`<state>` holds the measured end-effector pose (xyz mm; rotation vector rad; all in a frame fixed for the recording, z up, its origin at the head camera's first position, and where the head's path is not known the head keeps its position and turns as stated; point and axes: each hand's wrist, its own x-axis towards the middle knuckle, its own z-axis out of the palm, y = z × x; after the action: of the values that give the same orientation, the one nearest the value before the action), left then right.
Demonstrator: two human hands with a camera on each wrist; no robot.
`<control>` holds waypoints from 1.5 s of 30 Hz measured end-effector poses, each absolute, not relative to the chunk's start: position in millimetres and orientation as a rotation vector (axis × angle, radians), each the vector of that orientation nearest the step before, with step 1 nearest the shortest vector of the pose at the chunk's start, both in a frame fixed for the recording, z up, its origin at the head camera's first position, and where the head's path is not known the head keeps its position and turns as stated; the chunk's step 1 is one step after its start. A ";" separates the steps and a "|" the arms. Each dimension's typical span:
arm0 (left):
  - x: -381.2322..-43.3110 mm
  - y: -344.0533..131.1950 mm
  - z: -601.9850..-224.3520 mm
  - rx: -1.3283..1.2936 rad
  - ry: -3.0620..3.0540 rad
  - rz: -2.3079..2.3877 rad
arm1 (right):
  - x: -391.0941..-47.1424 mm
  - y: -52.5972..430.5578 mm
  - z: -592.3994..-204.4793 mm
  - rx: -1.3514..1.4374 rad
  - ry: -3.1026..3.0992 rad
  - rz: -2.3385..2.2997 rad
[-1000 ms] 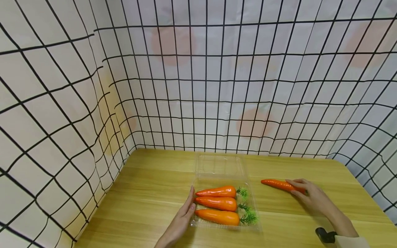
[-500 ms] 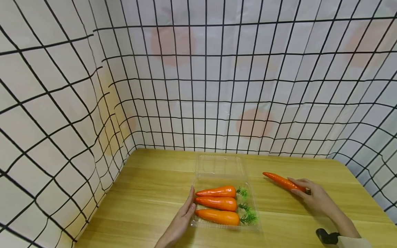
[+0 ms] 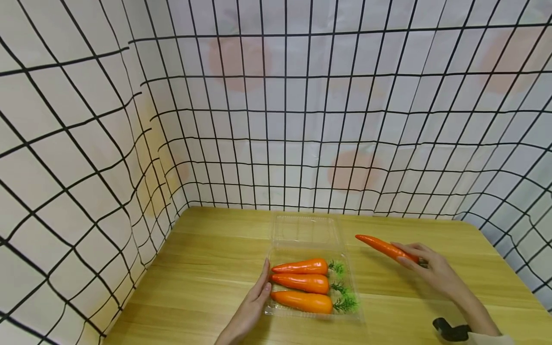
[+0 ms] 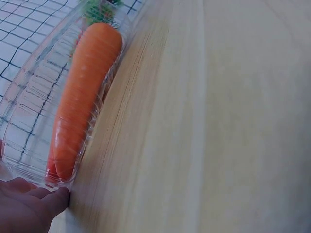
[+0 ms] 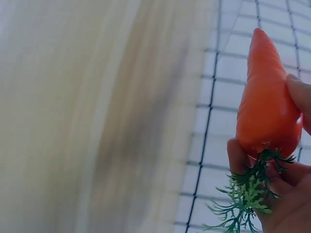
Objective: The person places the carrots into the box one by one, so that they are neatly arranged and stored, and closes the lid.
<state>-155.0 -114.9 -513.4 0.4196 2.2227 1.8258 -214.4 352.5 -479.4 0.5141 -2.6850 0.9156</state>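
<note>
- A right hand (image 3: 435, 270) held a glossy, tapering orange carrot (image 3: 381, 246) above the wood-grained table (image 3: 207, 249), right of the box, fingers and thumb curled around its thick end, feathery green leaves (image 5: 248, 194) beneath.
- A left hand (image 3: 252, 304), fingers fairly straight, rested against the left edge of the clear, ribbed plastic box (image 3: 297, 253).
- Three smooth carrots (image 3: 302, 283) lay inside, tips left.
</note>
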 end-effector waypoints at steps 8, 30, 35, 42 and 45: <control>-154.5 -115.1 -513.2 0.422 2.208 1.826 | -200.8 312.8 -461.8 0.575 -2.658 1.039; -153.9 -114.7 -512.2 0.395 2.228 1.822 | -181.2 226.0 -454.6 1.017 -2.586 1.066; -154.1 -114.7 -512.3 0.393 2.235 1.821 | -181.4 207.1 -456.3 1.062 -2.638 0.995; -154.1 -114.7 -512.1 0.398 2.238 1.820 | -181.8 191.1 -459.9 1.112 -2.727 1.026; -153.7 -114.5 -512.1 0.394 2.232 1.823 | -181.2 187.9 -462.3 1.105 -2.756 1.044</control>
<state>-153.7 -114.5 -512.1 0.3936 2.2320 1.8226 -181.2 187.9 -462.3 1.1055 -2.7556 1.0435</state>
